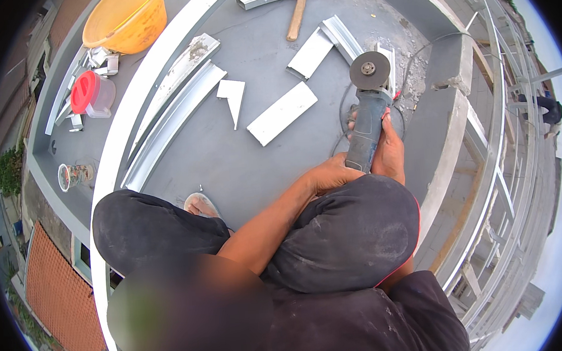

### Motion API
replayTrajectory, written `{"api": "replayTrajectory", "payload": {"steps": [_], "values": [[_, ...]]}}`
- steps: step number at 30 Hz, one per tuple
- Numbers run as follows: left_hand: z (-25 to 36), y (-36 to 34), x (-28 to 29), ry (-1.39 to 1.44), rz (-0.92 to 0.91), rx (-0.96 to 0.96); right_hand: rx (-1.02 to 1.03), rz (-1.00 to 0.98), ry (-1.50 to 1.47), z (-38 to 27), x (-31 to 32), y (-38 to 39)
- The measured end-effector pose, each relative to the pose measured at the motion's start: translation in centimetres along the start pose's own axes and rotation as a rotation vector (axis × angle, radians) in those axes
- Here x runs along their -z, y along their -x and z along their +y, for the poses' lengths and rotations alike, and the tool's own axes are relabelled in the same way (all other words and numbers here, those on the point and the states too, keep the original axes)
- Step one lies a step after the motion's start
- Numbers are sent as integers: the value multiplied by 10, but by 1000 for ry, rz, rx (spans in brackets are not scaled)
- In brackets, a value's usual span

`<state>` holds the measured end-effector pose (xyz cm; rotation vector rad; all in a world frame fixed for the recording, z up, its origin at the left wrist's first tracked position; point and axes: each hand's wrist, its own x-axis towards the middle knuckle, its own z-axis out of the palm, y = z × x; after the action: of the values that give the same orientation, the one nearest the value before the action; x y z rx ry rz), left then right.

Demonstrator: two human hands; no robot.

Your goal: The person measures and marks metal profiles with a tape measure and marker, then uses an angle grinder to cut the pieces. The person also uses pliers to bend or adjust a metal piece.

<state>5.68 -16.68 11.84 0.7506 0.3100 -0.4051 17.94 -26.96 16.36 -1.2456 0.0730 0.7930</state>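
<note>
A blue-grey angle grinder (362,132) with a round cutting disc (370,71) stands upright over my right knee, disc end away from me. My right hand (390,151) wraps round its body from the right side. My left hand (333,173) reaches across between my knees and is closed round the rear end of the grinder; some of its fingers are hidden. Just beyond the disc lies a bent metal channel piece (342,38). Left of the grinder are a flat white metal piece (282,113) and a small pointed offcut (233,100).
Long metal channels (173,121) lie beside a curved white beam (113,153) at left. Past it are an orange tub (127,24), a red-lidded container (99,96) and a jar (75,177). A hammer (297,17) lies far ahead. A concrete ledge (442,133) and metal framing (504,187) border the right.
</note>
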Motion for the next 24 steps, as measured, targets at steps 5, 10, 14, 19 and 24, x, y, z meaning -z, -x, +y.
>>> {"api": "replayTrajectory", "payload": {"steps": [5,10,14,19,24], "values": [[2,2,-2,-12,-73,-8,0,-11,32,-6,8,7],[-16,-15,0,-270,85,21,-16,134,68,-4,4,6],[-11,-19,1,-200,-17,-60,-18,158,176,-13,-5,4],[11,-8,7,-312,-47,-148,77,159,466,-11,-13,-6],[21,-10,64,-1019,505,-227,52,186,508,-23,-2,-13]]}}
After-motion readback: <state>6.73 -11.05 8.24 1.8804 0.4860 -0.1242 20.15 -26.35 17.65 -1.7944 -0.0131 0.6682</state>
